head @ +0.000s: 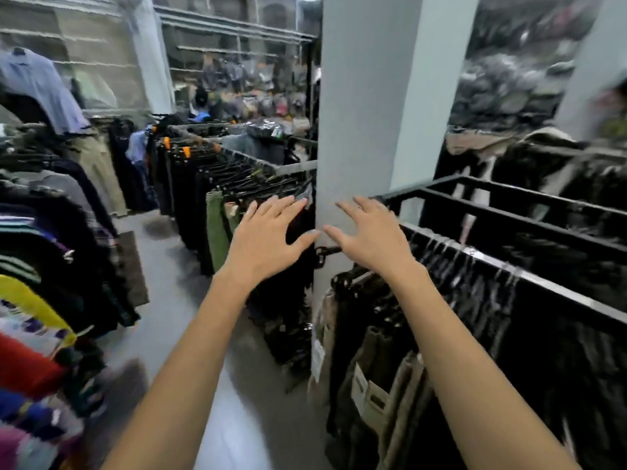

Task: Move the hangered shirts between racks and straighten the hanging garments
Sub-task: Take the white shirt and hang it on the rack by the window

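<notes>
Hangered garments [451,320] hang on the black rack [509,239] at my right; more fill the middle rack [244,157] past a grey pillar [353,113]. My left hand [268,239] and right hand [369,239] are raised, fingers spread, holding nothing. Pale tags [369,398] on the nearest trousers are too blurred to read. Colourful garments [30,334] at left are cut off and smeared.
</notes>
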Action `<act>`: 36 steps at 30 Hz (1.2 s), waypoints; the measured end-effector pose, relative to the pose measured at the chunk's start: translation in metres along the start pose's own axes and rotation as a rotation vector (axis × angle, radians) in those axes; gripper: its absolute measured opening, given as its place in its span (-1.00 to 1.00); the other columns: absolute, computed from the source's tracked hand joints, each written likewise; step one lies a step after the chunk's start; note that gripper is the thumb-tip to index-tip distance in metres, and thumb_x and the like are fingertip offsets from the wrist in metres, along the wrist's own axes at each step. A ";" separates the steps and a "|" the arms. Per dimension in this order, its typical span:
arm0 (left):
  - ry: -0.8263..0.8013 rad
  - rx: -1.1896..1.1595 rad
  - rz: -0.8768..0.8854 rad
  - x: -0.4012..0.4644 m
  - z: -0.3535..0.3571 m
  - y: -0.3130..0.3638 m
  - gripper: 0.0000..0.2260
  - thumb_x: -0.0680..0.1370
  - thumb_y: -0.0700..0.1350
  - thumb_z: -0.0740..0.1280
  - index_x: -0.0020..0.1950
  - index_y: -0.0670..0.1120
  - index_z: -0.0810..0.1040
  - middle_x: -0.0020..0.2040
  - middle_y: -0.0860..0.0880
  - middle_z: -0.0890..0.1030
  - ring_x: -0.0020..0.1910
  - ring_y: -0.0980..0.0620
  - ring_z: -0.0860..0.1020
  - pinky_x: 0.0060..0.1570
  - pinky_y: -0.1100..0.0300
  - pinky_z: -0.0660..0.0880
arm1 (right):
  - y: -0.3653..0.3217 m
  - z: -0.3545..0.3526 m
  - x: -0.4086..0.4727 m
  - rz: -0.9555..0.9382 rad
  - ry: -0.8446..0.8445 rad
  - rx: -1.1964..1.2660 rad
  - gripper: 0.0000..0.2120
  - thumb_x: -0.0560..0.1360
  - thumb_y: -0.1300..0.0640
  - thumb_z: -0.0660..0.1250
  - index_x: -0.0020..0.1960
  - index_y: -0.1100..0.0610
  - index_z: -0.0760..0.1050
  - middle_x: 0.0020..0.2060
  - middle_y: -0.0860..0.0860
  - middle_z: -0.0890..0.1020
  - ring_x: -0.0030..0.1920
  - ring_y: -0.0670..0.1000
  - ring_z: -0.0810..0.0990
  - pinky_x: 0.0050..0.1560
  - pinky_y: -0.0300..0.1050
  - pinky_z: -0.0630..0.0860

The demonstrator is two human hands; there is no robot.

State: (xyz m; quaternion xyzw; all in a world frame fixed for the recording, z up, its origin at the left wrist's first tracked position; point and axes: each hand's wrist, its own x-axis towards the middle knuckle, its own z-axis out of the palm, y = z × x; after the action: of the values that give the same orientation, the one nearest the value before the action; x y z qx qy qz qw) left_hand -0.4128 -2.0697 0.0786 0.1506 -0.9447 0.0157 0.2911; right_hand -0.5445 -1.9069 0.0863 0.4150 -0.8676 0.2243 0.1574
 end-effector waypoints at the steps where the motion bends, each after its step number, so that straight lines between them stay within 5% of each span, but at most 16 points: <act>1: 0.008 -0.031 0.056 0.009 0.004 0.014 -0.30 0.52 0.41 -0.03 0.54 0.06 0.31 0.52 0.02 0.36 0.52 -0.04 0.27 0.51 -0.10 0.15 | 0.010 -0.011 -0.010 0.046 0.025 -0.021 -0.35 0.56 -0.37 0.19 0.55 -0.08 0.35 0.55 0.04 0.33 0.56 0.15 0.22 0.52 0.24 0.20; 6: 0.051 -0.178 0.331 0.029 0.016 0.089 -0.36 0.55 0.34 0.04 0.50 0.00 0.38 0.44 -0.03 0.46 0.42 -0.09 0.39 0.43 -0.09 0.29 | 0.045 -0.073 -0.078 0.272 0.148 -0.152 -0.42 0.60 -0.30 0.19 0.53 -0.06 0.37 0.55 0.04 0.33 0.58 0.14 0.19 0.56 0.28 0.10; 14: 0.043 -0.404 0.639 -0.005 0.000 0.253 -0.32 0.54 0.39 0.01 0.56 0.06 0.27 0.54 0.01 0.32 0.55 -0.06 0.21 0.53 -0.12 0.09 | 0.086 -0.186 -0.251 0.639 0.248 -0.391 -0.41 0.61 -0.31 0.16 0.57 -0.10 0.28 0.59 -0.01 0.24 0.62 0.12 0.07 0.58 0.28 -0.02; 22: 0.069 -0.642 0.946 -0.127 -0.058 0.442 -0.34 0.56 0.38 0.02 0.56 0.05 0.28 0.53 -0.01 0.33 0.55 -0.07 0.22 0.54 -0.15 0.07 | 0.082 -0.277 -0.468 0.962 0.407 -0.558 -0.36 0.59 -0.34 0.17 0.59 -0.10 0.24 0.59 0.01 0.23 0.61 0.14 0.09 0.59 0.25 -0.01; 29: -0.042 -0.801 1.154 -0.281 -0.118 0.603 -0.37 0.53 0.34 0.12 0.48 -0.01 0.41 0.40 -0.05 0.49 0.40 -0.08 0.42 0.41 -0.10 0.33 | 0.073 -0.339 -0.686 1.219 0.531 -0.570 -0.29 0.52 -0.41 0.11 0.56 -0.07 0.32 0.54 0.00 0.36 0.55 0.12 0.26 0.53 0.24 0.17; 36: -0.164 -0.865 1.260 -0.413 -0.158 0.719 -0.38 0.52 0.35 0.13 0.49 0.06 0.38 0.45 0.02 0.44 0.45 0.01 0.37 0.43 0.02 0.32 | 0.065 -0.375 -0.841 1.364 0.596 -0.534 -0.30 0.51 -0.43 0.13 0.55 -0.10 0.33 0.53 -0.05 0.37 0.52 0.07 0.32 0.51 0.27 0.22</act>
State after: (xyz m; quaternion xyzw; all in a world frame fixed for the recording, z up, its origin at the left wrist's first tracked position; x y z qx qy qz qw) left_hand -0.2135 -1.2511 0.0222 -0.5427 -0.7927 -0.2035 0.1891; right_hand -0.0535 -1.1295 0.0019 -0.3379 -0.8763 0.1572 0.3054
